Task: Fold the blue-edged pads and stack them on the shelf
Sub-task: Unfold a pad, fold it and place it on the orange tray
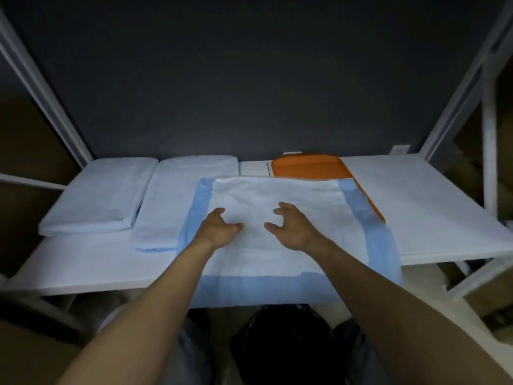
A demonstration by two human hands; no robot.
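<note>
A white pad with blue edges (291, 259) lies spread across the middle of the white shelf (416, 207), its front edge hanging over the shelf's front. My left hand (216, 229) and my right hand (291, 227) hover close together over the pad's middle, fingers loosely curled and holding nothing. Whether they touch the pad is unclear. A folded pad (172, 201) lies left of the spread one, partly under it. A thicker folded stack (100, 193) sits at the far left of the shelf.
An orange tray (308, 165) lies at the back of the shelf, partly under the spread pad. White frame posts (455, 101) rise at both sides before a dark back wall. A black bin (283, 345) stands below the shelf front. Cardboard boxes sit right.
</note>
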